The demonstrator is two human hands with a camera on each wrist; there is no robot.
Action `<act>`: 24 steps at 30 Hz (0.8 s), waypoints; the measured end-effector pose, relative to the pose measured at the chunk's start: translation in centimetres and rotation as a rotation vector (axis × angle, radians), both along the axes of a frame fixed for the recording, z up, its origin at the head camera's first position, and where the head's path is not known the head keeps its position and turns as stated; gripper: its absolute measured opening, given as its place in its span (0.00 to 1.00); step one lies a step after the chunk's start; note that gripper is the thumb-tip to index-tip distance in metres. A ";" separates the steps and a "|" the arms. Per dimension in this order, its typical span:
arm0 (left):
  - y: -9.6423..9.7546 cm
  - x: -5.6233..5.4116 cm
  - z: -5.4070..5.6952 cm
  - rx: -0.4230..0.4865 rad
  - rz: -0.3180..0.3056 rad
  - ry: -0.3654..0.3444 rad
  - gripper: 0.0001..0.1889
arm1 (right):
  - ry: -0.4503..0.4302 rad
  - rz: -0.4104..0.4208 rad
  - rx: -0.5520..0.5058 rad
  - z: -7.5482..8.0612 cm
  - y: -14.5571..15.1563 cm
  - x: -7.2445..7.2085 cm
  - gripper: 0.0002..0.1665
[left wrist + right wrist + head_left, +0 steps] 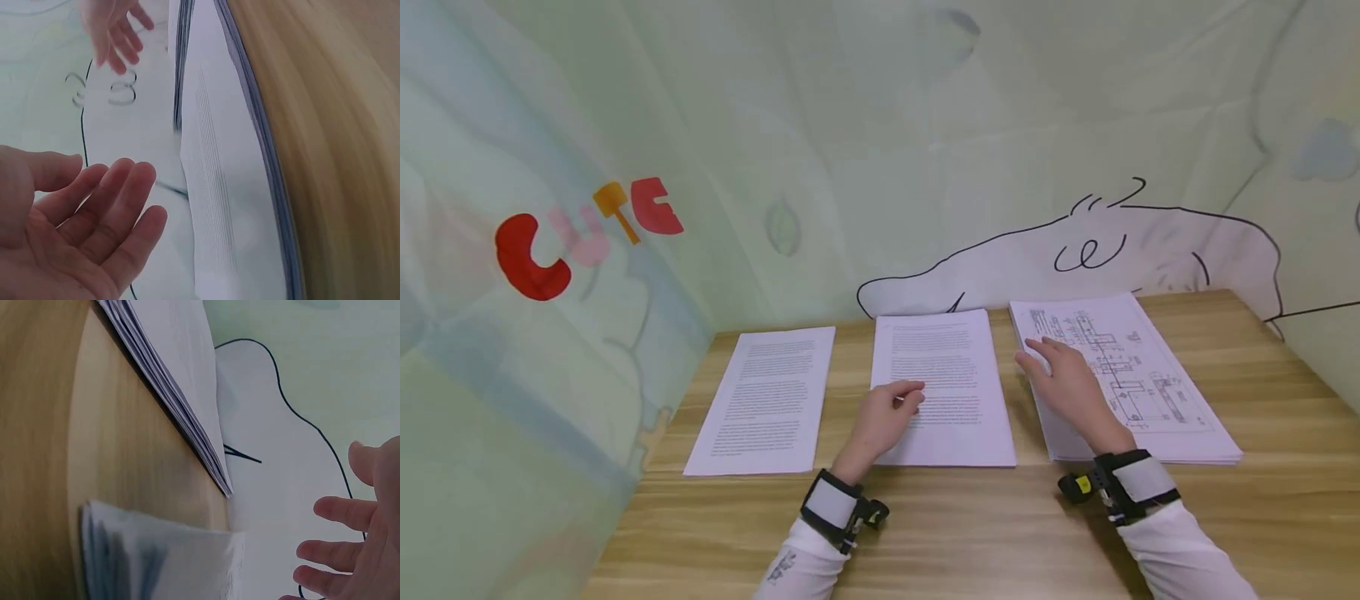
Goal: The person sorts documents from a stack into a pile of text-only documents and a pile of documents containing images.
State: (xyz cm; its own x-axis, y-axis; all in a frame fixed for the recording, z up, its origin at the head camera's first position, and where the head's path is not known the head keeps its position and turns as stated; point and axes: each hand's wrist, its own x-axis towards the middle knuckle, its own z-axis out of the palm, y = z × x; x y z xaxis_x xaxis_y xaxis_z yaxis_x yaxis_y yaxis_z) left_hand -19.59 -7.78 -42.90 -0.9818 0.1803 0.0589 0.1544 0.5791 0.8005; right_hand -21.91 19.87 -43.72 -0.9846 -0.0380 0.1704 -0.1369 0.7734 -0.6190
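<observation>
Three stacks of paper lie side by side on the wooden table. My left hand point(880, 423) is over the left edge of the middle stack point(951, 358), which bears printed text. Its fingers are loosely bent with nothing between them, and the left wrist view shows the palm and the stack's layered edge apart from it. Above the left part of the right stack point(1180, 417), topped by a sheet of line drawings, is my right hand point(1071, 392). The fingers there are spread and hold nothing; in the right wrist view they appear clear of the paper.
The left stack point(767, 400), also printed with text, lies near the table's left side. A pale printed cloth point(820, 150) with cartoon outlines rises behind the wooden table point(955, 533). Each wrist carries a strapped camera.
</observation>
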 end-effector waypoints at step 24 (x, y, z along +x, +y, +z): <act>-15.5 2.9 -1.4 -0.278 0.355 0.099 0.16 | 0.025 0.310 -0.192 0.9 -11.6 0.6 0.32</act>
